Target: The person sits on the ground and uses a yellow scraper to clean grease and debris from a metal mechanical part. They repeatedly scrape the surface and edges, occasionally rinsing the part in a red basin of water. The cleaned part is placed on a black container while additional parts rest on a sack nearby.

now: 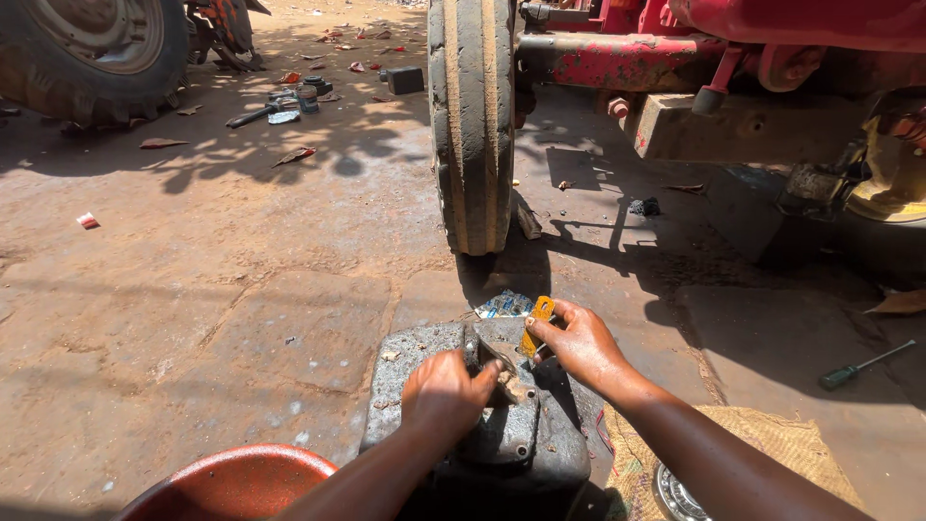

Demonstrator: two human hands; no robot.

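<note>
Both hands work over a dark metal block (424, 362): left hand (446, 391) fisted around a metal part (506, 381), right hand (579, 340) pinching a yellow cutter (537, 323).

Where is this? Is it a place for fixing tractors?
Probably an open-air repair yard. A red tractor stands on the dirt with its worn front tyre, tools lie on the ground like a screwdriver, and greasy metal blocks serve as a workbench.

Outdoor yard, hard sunlight, sharp shadows. Cracked concrete ground (241, 289), littered with dry leaves. Red tractor (752, 39) at top right, narrow front tyre (473, 116) upright. Second large tyre (87, 48) at top left corner.
</note>
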